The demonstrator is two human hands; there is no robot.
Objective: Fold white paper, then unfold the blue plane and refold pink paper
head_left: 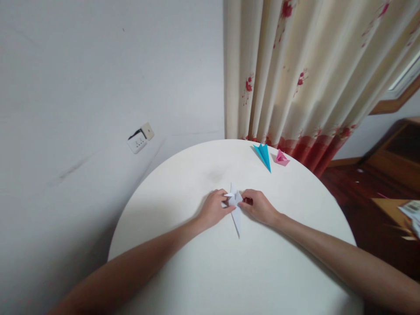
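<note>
A folded white paper piece [236, 214] with a long narrow point lies on the round white table [197, 271]. My left hand [214, 209] pinches its upper left part, fingers closed on the paper. My right hand [259, 206] grips its upper right part from the other side. Both hands rest on the tabletop near the table's middle, and they hide part of the fold.
A blue folded paper shape [263, 155] and a small pink one [281, 158] lie at the table's far edge. Behind them hangs a cream curtain [305, 74] with red flowers. A wall socket [140, 138] sits at left; wooden floor and furniture [387, 175] at right.
</note>
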